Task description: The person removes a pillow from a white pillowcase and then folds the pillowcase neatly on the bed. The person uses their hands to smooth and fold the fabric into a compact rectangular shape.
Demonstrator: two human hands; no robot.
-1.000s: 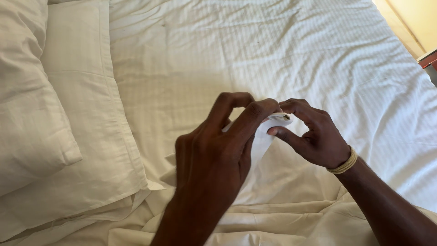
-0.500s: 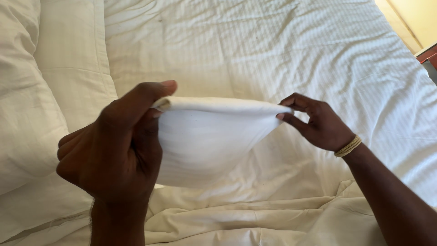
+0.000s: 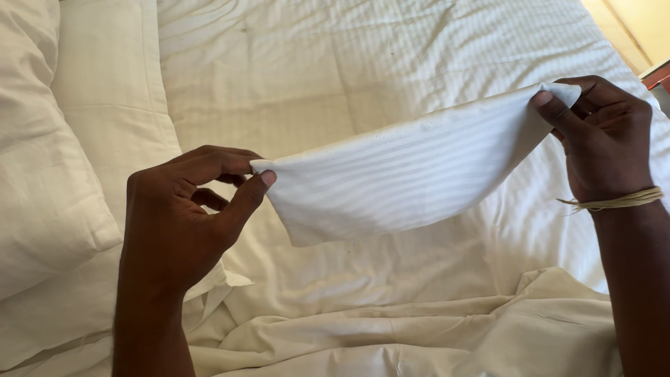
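Observation:
A white striped sheet (image 3: 405, 178) is stretched in the air between my two hands above a bed. My left hand (image 3: 192, 209) pinches its left corner between thumb and forefinger. My right hand (image 3: 600, 139), with a straw-coloured band on the wrist, pinches the other corner higher up at the right. The held edge runs taut from lower left to upper right, and the fabric hangs down in a curve below it. The rest of the sheet lies bunched at the near edge of the bed (image 3: 419, 335).
White pillows (image 3: 56, 181) are stacked along the left side. The striped white bed cover (image 3: 314, 77) spreads behind the hands. A strip of yellow wall and a dark red piece of furniture (image 3: 656, 73) show at the far right.
My hands, close together a second ago, have pulled apart, the left going left and the right going right and up. The sheet edge between them has drawn out long and taut.

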